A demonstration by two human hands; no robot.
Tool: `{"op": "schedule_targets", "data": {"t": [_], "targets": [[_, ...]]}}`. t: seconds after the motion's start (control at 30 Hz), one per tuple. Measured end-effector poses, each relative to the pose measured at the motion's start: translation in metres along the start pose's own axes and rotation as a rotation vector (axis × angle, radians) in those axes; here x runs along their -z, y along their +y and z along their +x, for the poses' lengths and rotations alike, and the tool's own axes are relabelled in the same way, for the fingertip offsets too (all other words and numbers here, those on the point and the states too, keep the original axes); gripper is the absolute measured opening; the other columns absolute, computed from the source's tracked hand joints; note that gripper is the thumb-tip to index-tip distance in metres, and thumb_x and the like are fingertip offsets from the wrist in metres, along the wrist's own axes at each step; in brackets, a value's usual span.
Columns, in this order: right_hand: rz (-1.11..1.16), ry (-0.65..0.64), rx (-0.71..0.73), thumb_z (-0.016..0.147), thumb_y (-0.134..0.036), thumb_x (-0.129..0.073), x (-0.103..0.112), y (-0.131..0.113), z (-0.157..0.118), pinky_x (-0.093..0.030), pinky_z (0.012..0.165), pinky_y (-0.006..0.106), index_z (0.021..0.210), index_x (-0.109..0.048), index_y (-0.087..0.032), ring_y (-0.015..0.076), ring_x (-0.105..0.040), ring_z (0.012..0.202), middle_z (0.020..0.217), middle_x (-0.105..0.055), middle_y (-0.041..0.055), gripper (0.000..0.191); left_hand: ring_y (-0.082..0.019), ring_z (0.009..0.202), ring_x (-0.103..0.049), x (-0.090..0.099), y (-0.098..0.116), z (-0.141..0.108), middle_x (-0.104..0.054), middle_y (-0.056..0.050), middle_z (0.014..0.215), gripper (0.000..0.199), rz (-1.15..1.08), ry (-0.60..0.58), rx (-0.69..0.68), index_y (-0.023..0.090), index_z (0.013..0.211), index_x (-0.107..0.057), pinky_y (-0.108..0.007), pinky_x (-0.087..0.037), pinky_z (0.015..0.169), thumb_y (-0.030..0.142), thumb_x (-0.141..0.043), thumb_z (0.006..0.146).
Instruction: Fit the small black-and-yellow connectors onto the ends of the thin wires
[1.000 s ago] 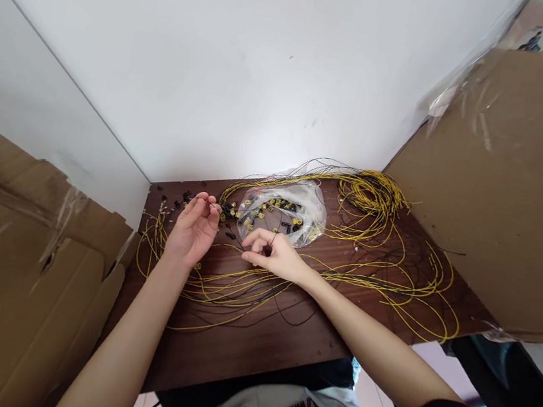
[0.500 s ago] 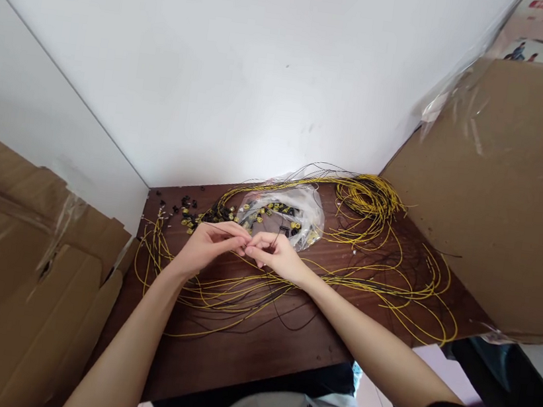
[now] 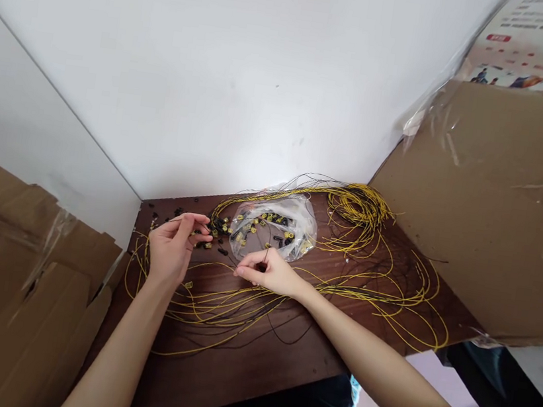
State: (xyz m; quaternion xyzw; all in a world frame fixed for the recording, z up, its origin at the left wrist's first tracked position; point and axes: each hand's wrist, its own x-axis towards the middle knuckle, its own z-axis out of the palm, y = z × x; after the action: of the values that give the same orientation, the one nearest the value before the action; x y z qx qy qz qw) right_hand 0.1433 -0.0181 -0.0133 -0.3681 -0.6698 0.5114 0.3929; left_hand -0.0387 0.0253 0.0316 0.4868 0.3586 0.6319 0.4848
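My left hand [image 3: 173, 244] is raised at the left over the small parts, its fingertips drawn together on a thin black wire [image 3: 230, 258]. That wire appears to run across to my right hand [image 3: 273, 272], whose thumb and forefinger are pinched on it. The hands are apart. Behind them lies a clear plastic bag [image 3: 306, 225] with small yellow and black connectors [image 3: 250, 222] in it. More loose connectors lie beside the bag, partly behind my left hand. Bundles of yellow and black wires [image 3: 217, 313] stretch across the table below both hands.
A coil of yellow wires [image 3: 358, 205] rests at the back right of the brown table [image 3: 208, 382]. Cardboard stands on the left [image 3: 15, 283] and a large cardboard box [image 3: 495, 213] on the right. A white wall [image 3: 267, 83] closes off the back.
My hands have drawn apart. The left has moved left, and the right stays near the middle, with black wire between them. The camera view has shifted slightly.
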Motion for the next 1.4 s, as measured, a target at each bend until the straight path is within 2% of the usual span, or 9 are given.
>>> {"op": "schedule_targets", "data": {"t": [0.13,0.27,0.37,0.47,0.6,0.87,1.03,1.13,1.4], "targets": [[0.085,0.006,0.002,0.078,-0.036,-0.059,0.0,0.001,0.001,-0.033,0.048,0.019,0.077,-0.065,-0.01,0.0066,-0.045,0.049,0.057,-0.054,-0.0006,0.027,-0.013,0.065,-0.058,-0.003,-0.002,-0.004,-0.066,-0.007,0.081,0.023,0.039,-0.182,0.13,0.013,0.083,-0.07,-0.023,-0.05,0.05,0.033,-0.066,0.072],[0.163,0.011,-0.007,0.079,-0.038,-0.058,0.0,-0.001,0.001,-0.03,0.045,0.018,0.077,-0.063,-0.01,0.0054,-0.041,0.046,0.052,-0.048,-0.0033,0.028,-0.008,0.052,-0.052,-0.005,-0.003,-0.009,-0.066,-0.004,0.075,0.025,0.254,-0.429,0.275,0.015,0.09,-0.069,-0.023,-0.047,0.053,0.027,-0.069,0.069],[0.173,0.013,-0.022,0.078,-0.04,-0.059,0.0,-0.002,0.002,-0.03,0.045,0.018,0.075,-0.062,-0.011,0.0049,-0.038,0.045,0.05,-0.047,-0.0045,0.029,-0.008,0.053,-0.051,-0.006,-0.001,-0.011,-0.066,-0.003,0.075,0.02,0.376,-0.592,0.288,0.015,0.085,-0.07,-0.022,-0.044,0.054,0.027,-0.067,0.07],[0.145,0.012,-0.019,0.076,-0.041,-0.061,-0.001,-0.002,0.002,-0.03,0.046,0.018,0.069,-0.06,-0.011,0.0047,-0.038,0.045,0.05,-0.047,-0.0046,0.031,-0.009,0.059,-0.052,-0.007,-0.001,-0.011,-0.065,-0.004,0.078,0.016,0.406,-0.657,0.258,0.014,0.08,-0.07,-0.02,-0.042,0.052,0.027,-0.065,0.072],[0.146,0.008,-0.006,0.078,-0.041,-0.058,-0.001,-0.001,0.002,-0.031,0.047,0.018,0.074,-0.061,-0.011,0.0052,-0.04,0.046,0.05,-0.047,-0.0046,0.03,-0.009,0.054,-0.052,-0.008,-0.003,-0.012,-0.063,-0.004,0.075,0.014,0.336,-0.605,0.234,0.012,0.072,-0.069,-0.022,-0.043,0.051,0.026,-0.066,0.071],[0.15,0.045,-0.034,0.077,-0.043,-0.059,-0.002,-0.002,0.002,-0.032,0.048,0.019,0.077,-0.064,-0.011,0.0059,-0.042,0.046,0.049,-0.049,-0.0042,0.033,-0.006,0.057,-0.055,0.002,-0.004,0.002,-0.06,0.001,0.065,0.02,-0.135,0.025,0.164,0.013,0.075,-0.067,-0.016,-0.047,0.052,0.026,-0.075,0.061],[0.164,0.052,-0.037,0.077,-0.043,-0.059,0.0,-0.001,0.002,-0.033,0.049,0.019,0.078,-0.065,-0.01,0.0059,-0.043,0.046,0.048,-0.049,-0.0041,0.034,-0.003,0.058,-0.055,0.009,0.0,0.013,-0.06,0.002,0.066,0.02,-0.352,0.176,0.208,0.014,0.073,-0.066,-0.011,-0.047,0.054,0.023,-0.077,0.058],[0.182,0.064,-0.033,0.077,-0.043,-0.059,0.0,0.0,0.002,-0.033,0.049,0.019,0.079,-0.065,-0.01,0.0059,-0.043,0.045,0.048,-0.049,-0.0042,0.033,-0.003,0.058,-0.055,0.009,0.0,0.012,-0.06,0.001,0.067,0.02,-0.385,0.143,0.228,0.015,0.074,-0.066,-0.011,-0.048,0.053,0.024,-0.077,0.059],[0.178,0.085,-0.017,0.078,-0.043,-0.058,0.0,0.002,0.003,-0.034,0.049,0.02,0.081,-0.065,-0.01,0.0063,-0.043,0.044,0.048,-0.05,-0.0038,0.034,-0.009,0.055,-0.055,-0.004,-0.011,-0.008,-0.064,-0.004,0.072,0.02,0.036,-0.262,0.265,0.013,0.08,-0.069,-0.022,-0.047,0.051,0.025,-0.073,0.065]]}}
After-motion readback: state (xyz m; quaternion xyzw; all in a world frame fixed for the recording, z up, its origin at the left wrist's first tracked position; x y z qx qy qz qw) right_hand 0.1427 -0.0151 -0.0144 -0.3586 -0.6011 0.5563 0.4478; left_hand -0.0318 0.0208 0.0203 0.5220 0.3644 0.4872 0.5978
